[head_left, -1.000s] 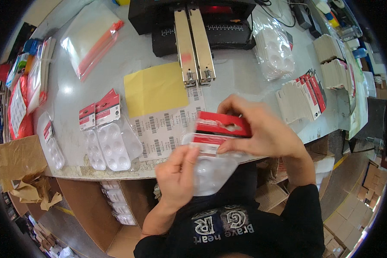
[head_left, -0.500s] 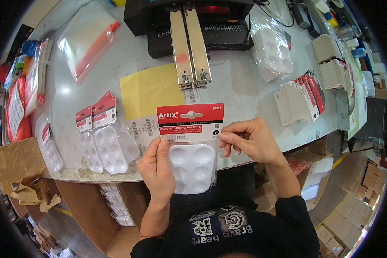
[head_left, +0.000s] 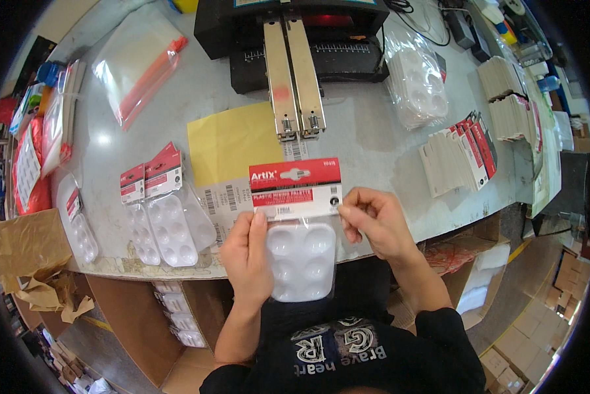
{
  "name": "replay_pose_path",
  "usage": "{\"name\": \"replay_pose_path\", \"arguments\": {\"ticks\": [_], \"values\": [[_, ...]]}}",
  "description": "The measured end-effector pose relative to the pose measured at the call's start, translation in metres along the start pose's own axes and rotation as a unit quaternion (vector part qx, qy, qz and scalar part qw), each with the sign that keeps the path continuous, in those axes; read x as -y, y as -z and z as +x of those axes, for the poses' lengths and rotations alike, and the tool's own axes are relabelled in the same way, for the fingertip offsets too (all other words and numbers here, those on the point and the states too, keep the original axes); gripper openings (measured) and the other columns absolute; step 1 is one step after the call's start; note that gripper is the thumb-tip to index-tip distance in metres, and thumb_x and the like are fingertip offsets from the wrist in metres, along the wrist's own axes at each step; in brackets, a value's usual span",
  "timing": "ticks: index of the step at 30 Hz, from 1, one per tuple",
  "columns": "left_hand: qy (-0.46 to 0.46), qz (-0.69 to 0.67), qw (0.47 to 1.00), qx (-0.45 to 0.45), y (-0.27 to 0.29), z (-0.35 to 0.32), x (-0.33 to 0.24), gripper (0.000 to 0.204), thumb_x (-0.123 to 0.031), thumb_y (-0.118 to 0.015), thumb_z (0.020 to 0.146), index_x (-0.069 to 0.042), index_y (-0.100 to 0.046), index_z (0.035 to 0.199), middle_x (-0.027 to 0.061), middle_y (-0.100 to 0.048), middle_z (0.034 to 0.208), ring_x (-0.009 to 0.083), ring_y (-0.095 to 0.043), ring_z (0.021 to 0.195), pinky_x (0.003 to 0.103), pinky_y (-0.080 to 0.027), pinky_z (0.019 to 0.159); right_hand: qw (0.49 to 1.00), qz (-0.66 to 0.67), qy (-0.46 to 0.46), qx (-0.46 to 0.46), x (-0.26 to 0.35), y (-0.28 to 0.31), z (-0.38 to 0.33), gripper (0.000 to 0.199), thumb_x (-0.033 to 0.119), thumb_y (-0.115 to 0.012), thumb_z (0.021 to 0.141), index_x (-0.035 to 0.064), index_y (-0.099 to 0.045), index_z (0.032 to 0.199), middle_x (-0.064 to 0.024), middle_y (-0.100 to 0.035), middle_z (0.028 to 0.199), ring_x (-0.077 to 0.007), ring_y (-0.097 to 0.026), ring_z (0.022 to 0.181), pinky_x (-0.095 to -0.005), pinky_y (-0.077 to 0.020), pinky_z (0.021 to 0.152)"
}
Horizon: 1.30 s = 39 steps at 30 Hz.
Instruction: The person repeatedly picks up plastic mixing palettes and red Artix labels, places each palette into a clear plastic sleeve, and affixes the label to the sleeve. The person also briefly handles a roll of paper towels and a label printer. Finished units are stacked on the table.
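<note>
A white plastic paint palette (head_left: 301, 262) with several round wells hangs in a clear bag below a red, black and white header card (head_left: 295, 209). My left hand (head_left: 246, 262) pinches the card's lower left corner, thumb on top, with its fingers behind the bag. At the card's lower right corner, my right hand (head_left: 379, 223) pinches the edge between thumb and fingers. The package is held near the table's front edge, just below the metal arms (head_left: 285, 85) of a black machine (head_left: 269, 72).
Carded palettes (head_left: 170, 230) lie at the left on the table. Clear bags (head_left: 137, 72) rest at the far left; a yellow sheet (head_left: 226, 144) lies in the middle. Bagged palettes (head_left: 418, 85) and a fanned stack of header cards (head_left: 449, 161) are on the right. Open cardboard boxes (head_left: 131, 328) stand below.
The carded palette has shifted slightly right and its card is tilted a little. Both hands keep their grip and move along with it. The whole view has shifted slightly too.
</note>
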<state>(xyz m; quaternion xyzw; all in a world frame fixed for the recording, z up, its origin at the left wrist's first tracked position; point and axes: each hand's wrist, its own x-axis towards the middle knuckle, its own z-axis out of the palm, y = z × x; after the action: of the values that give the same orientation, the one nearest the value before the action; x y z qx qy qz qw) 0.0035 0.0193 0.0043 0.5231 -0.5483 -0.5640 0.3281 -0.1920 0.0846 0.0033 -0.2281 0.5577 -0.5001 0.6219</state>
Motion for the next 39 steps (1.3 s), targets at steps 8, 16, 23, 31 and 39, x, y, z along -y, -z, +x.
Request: {"name": "replay_pose_path", "arguments": {"ticks": [8,16,23,31,39], "values": [[-0.054,0.01,0.998,-0.022,-0.027,0.075,0.015,0.03,-0.023,-0.043,0.099,0.002,-0.053,0.084,0.0052,-0.053,0.07,0.0107,-0.043,0.067,0.026,-0.039,0.065,0.982,0.114,0.094,-0.117,-0.006,-0.008,0.069,0.013,0.012,-0.06,0.088,0.0005,-0.061,0.082,-0.0018,-0.057,0.067,-0.008,-0.05,0.056,-0.0224,-0.0391,0.052],[-0.071,-0.069,0.995,-0.014,-0.03,0.087,0.037,0.029,-0.022,-0.044,0.098,0.001,-0.052,0.08,0.0049,-0.055,0.072,0.012,-0.043,0.068,0.026,-0.038,0.066,0.978,0.066,0.152,-0.128,-0.021,-0.005,0.08,0.015,0.015,-0.059,0.09,0.0025,-0.061,0.083,-0.0007,-0.056,0.068,-0.0079,-0.05,0.056,-0.0228,-0.04,0.051],[0.014,0.192,0.961,-0.199,0.092,0.073,0.016,0.035,-0.029,-0.044,0.097,0.0,-0.063,0.094,0.0121,-0.062,0.08,0.0226,-0.06,0.077,0.035,-0.047,0.073,0.648,-0.488,0.328,-0.484,0.069,0.097,-0.008,0.02,0.015,-0.048,0.092,-0.0002,-0.054,0.081,-0.0122,-0.058,0.075,-0.0228,-0.059,0.072,-0.035,-0.0479,0.068],[-0.173,0.5,0.825,-0.199,0.064,0.038,0.029,0.03,-0.026,-0.067,0.083,-0.005,-0.057,0.101,0.0128,-0.054,0.103,0.03,-0.056,0.089,0.04,-0.047,0.077,0.704,-0.604,0.1,-0.359,0.067,0.207,-0.036,0.074,0.033,-0.07,0.08,-0.0039,-0.039,0.136,-0.0229,-0.058,0.118,-0.0288,-0.061,0.101,-0.0353,-0.0448,0.091],[-0.135,0.284,0.948,-0.042,-0.007,0.005,0.032,0.014,-0.01,-0.068,0.081,-0.003,-0.056,0.083,0.0113,-0.057,0.089,0.0254,-0.058,0.078,0.034,-0.048,0.071,0.732,-0.567,0.089,-0.367,0.086,0.195,-0.033,0.093,0.042,-0.082,0.063,-0.0045,-0.042,0.134,-0.0211,-0.065,0.106,-0.0245,-0.065,0.092,-0.0334,-0.0496,0.082]]}}
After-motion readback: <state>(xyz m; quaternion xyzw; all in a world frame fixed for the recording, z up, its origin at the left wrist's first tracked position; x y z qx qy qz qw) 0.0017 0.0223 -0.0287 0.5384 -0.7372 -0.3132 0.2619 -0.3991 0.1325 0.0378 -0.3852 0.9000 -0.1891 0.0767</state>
